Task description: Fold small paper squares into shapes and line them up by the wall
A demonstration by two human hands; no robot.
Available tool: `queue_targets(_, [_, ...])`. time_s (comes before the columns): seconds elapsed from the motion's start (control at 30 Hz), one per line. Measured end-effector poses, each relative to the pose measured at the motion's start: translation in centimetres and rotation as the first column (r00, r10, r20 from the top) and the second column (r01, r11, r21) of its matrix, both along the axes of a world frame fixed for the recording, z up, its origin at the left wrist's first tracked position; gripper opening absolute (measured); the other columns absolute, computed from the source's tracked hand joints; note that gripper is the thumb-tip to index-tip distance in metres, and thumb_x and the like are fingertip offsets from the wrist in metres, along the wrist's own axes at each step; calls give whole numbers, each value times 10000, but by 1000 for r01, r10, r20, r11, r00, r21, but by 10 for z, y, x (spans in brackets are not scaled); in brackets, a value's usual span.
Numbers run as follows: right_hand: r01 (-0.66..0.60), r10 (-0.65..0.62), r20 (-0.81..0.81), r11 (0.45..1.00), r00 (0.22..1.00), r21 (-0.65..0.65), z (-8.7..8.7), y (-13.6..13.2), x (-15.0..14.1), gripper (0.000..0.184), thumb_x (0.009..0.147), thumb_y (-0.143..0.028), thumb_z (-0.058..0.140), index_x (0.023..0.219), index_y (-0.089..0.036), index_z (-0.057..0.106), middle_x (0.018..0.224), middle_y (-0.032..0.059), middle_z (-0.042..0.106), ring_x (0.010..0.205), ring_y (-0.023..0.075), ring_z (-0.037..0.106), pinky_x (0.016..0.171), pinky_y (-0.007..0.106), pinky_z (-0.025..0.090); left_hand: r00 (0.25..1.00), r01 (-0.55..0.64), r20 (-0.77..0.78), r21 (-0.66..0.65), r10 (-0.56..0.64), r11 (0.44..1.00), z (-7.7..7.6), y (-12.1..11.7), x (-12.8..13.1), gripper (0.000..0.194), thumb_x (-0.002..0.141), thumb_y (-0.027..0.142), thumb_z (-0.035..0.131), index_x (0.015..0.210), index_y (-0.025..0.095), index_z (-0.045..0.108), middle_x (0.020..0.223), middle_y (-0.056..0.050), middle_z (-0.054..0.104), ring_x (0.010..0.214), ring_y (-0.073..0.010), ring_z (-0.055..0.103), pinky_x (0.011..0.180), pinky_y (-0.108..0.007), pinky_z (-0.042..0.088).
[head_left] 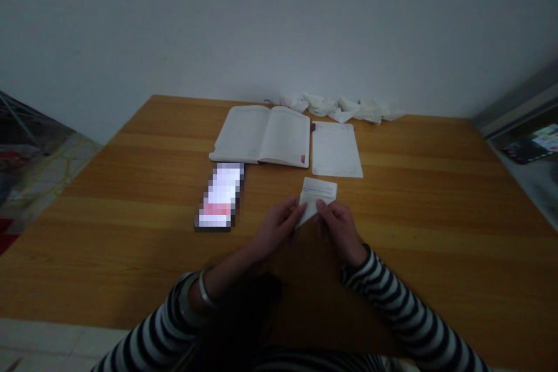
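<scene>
Between my two hands is a small folded sheet of paper (320, 188), white with faint printed lines near its top. My left hand (279, 221) pinches its left edge with thumb and fingers. On the right side, my right hand (341, 225) grips the paper, thumb pressed on its face. The fingers behind the paper are partly hidden. Just beyond the hands lies a flat, loose lined sheet (336, 149). Left of that sheet an open notebook (285, 135) rests with blank-looking pages.
A phone (220, 195) with a lit, pixelated screen lies left of my hands. Crumpled white tissues (344, 108) line the back of the wooden table (436, 186), against a pale wall (279, 23). Another dark object with a bright patch (534, 144) shows at far right.
</scene>
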State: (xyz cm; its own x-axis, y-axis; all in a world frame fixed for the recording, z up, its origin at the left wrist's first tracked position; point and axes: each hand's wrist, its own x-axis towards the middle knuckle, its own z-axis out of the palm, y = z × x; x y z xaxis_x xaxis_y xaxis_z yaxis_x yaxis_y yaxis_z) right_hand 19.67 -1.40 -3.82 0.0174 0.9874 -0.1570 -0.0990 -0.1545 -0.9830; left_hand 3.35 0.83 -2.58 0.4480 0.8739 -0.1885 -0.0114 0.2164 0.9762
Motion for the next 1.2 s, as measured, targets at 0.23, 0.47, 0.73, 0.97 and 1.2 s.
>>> queue_targets(0.23, [-37, 29, 58, 989, 998, 144, 4, -1, -4, 398, 828, -610, 680, 713, -230, 655, 484, -43, 524, 437, 126, 465, 412, 242, 404, 998, -27, -45, 98, 32, 995, -6, 7, -4, 421, 931, 547, 569, 750, 168, 586, 677, 1, 558, 601, -125, 488, 537, -233, 393])
queue_targets(0.47, [25, -44, 163, 993, 986, 118, -3, -6, 0, 673, 974, -665, 381, 486, -209, 463, 428, -24, 426, 404, 101, 386, 416, 247, 304, 999, -51, -15, 50, 52, 997, -6, 4, 0, 444, 922, 579, 564, 819, 150, 615, 722, -11, 613, 631, -132, 542, 550, -227, 430])
queue_targets(0.73, [206, -229, 142, 965, 963, 163, -6, 2, 2, 588, 959, -655, 431, 580, -206, 461, 534, -36, 435, 491, 105, 381, 464, 240, 312, 968, 251, 13, -115, -252, 961, 0, -1, -1, 412, 911, 554, 597, 911, 143, 623, 513, 72, 501, 362, -63, 414, 356, -167, 318])
queue_targets(0.97, [-48, 39, 93, 994, 995, 97, -11, -2, -7, 593, 934, -675, 459, 564, -212, 455, 503, -43, 435, 471, 103, 394, 467, 236, 323, 994, 31, 108, -72, -23, 997, 2, 1, 6, 440, 883, 589, 624, 817, 155, 599, 478, 87, 442, 350, -41, 301, 358, -181, 212])
queue_targets(1.2, [-62, 41, 153, 989, 987, 134, -8, -3, -7, 636, 944, -685, 412, 511, -219, 418, 461, -44, 390, 440, 96, 343, 449, 248, 285, 999, 38, 40, -82, -34, 996, 3, 1, 2, 533, 945, 614, 493, 645, 175, 515, 410, 72, 389, 369, -61, 299, 399, -213, 208])
